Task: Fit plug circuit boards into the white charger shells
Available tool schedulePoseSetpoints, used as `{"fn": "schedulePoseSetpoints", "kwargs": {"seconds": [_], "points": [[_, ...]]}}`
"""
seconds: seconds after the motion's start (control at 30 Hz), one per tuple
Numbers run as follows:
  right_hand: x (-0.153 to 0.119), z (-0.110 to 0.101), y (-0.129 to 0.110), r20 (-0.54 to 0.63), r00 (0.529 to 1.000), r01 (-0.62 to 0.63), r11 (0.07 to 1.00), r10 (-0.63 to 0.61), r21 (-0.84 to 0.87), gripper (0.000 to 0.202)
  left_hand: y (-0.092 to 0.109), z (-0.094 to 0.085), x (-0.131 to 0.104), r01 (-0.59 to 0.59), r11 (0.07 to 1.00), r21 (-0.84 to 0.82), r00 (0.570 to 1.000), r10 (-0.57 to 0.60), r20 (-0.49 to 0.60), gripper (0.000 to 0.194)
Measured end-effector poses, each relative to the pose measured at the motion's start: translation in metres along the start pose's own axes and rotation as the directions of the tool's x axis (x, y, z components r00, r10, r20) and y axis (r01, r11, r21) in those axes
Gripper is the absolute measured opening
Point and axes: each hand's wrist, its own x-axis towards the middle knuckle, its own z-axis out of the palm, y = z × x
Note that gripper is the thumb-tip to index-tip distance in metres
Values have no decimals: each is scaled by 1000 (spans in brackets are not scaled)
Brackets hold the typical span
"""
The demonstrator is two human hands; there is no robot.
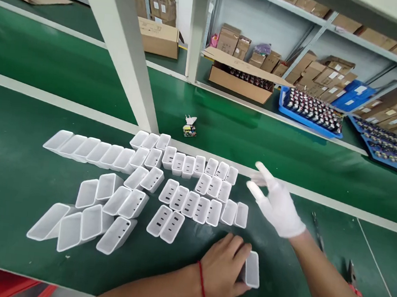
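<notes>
desk [10, 181]: green, under both hands. white open-topped cases [190, 205]: rows ahead and left of the left hand, some with dark slots inside. left hand [221, 266]: bare, fingers curled round one. right hand [277, 206]: white-gloved, fingers spread, nothing in it; ahead and right of the left. held case [252, 270]: at the left hand's right side, open end showing. pliers [353, 273]: beside the right forearm. judged step: handling a single case; next move calls for a steady left grip, right fingers clear of the nearest row.
</notes>
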Motion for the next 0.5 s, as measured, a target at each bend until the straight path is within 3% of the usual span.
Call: {"fn": "schedulePoseSetpoints", "kwargs": {"seconds": [0.13, 0.27, 0.37, 0.5], "points": [[91, 38, -42, 213, 976, -10, 987, 45, -162, 76, -11, 12, -3, -104, 992, 75, 992, 109, -65, 64], [164, 85, -74, 323, 941, 3, 956, 97, -294, 81, -21, 31, 5, -212, 954, 211, 949, 253, -188, 67], [197, 116, -88, 335, 933, -7, 940, 129, -341, 88, -24, 41, 10, -226, 932, 282, 918, 301, -260, 74], [215, 140, -93, 290, 940, -61, 926, 179, -373, 90, -21, 41, 11, -218, 930, 297, 894, 312, -322, 67]]}}
